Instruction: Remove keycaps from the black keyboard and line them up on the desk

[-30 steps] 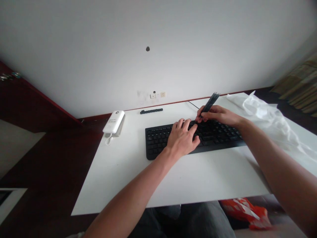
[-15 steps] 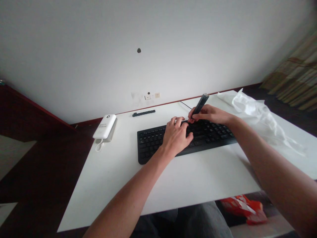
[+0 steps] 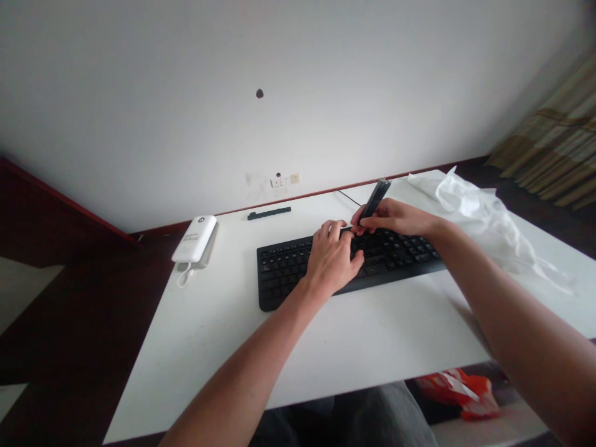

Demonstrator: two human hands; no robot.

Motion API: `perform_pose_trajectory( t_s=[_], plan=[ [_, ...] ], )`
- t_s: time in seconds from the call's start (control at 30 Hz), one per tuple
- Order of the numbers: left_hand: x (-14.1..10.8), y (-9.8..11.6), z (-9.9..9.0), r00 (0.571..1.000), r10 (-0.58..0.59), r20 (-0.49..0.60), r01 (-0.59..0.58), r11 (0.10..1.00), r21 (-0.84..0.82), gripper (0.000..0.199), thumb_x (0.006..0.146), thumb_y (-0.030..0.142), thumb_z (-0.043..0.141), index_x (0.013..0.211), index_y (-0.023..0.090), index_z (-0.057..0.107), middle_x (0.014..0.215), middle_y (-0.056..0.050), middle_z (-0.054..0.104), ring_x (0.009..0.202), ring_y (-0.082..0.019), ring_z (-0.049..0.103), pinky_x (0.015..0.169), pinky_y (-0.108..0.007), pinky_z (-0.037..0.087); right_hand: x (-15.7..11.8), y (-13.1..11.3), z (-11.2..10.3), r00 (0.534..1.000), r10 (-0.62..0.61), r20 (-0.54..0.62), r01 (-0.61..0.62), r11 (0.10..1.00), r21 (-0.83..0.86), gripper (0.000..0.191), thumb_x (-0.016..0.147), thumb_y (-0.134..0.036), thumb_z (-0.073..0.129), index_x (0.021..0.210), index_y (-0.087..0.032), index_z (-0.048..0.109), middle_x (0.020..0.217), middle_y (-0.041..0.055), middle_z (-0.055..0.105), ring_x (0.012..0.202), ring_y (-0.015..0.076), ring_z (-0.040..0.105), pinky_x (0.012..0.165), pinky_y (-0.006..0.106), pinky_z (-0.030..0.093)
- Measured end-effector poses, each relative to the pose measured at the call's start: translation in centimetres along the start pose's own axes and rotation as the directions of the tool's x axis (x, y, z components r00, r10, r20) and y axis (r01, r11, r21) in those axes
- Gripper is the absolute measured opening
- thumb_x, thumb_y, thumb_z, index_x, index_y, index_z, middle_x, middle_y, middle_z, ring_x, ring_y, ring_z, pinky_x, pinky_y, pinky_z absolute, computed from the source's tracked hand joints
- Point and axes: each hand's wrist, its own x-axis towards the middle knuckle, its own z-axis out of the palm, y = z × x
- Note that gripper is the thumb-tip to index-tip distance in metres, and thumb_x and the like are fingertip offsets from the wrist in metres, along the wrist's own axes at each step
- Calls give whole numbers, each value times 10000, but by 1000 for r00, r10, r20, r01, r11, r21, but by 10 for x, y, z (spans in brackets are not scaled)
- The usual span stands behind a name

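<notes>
Far left, a white power bank (image 3: 194, 239); next, a short black strip (image 3: 269, 213). Centre now, the black keyboard (image 3: 284, 273) — left hand (image 3: 329, 256) spread on top, gripping nothing — and right hand (image 3: 386, 216) curled around a tilted dark tool (image 3: 376, 197) (lower end hidden) near the keyboard's far edge. Off right, crumpled white plastic (image 3: 488, 214).

A white table (image 3: 200, 347) carries a black keyboard (image 3: 382, 256) at its middle. Beyond it lie a dark strip (image 3: 269, 213), to the left, and a thin cable (image 3: 349, 198). By the left edge a white power bank (image 3: 194, 242) overlaps a flat grey object (image 3: 207, 248); crumpled plastic (image 3: 484, 217) spreads far right.
</notes>
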Motion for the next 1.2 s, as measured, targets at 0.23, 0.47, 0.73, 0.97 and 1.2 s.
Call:
perform_pose_trajectory(
  t_s=[0.23,0.47,0.73,0.97,1.2],
  plan=[
    [-3,3,-8,999,-11,-39,13,997,70,218,946,315,623,1106,198,714,1370,-112,550,1354,-339,414,1153,-548,387,0,-4,2,1000,25,2,-25,1000,5,427,823,-603,742,1053,-244,773,965,54,784,917,277,714,812,400,524],
    [-7,0,-15,996,-49,-75,55,996,68,200,937,302,643,1098,222,731,1371,-101,544,1366,-326,402,1167,-536,381,-1,-17,8,998,-34,51,41,991,-130,366,873,-544,684,1043,-232,774,974,48,772,918,269,687,838,387,508],
    [-9,-2,-10,1000,15,-18,-14,998,69,254,948,358,631,1157,304,763,1440,-54,521,1353,-323,408,1138,-526,408,-2,-18,6,996,-33,89,44,991,-126,378,890,-530,655,1028,-196,765,954,58,748,907,256,662,830,372,493],
    [-10,-2,-9,1000,11,-12,-10,998,61,266,950,358,624,1169,301,764,1426,-59,539,1346,-324,411,1132,-519,409,-1,-4,-2,992,-32,124,37,998,-43,379,872,-534,700,1063,-215,772,1029,55,757,946,244,665,817,353,507],
    [-10,-2,-9,1000,6,-9,-6,999,48,275,950,351,620,1183,297,756,1422,-65,541,1346,-325,409,1134,-523,403,-5,-1,-6,995,-22,102,20,1000,21,370,878,-525,717,1044,-200,775,1048,79,760,978,254,675,789,339,528]
  ],
)
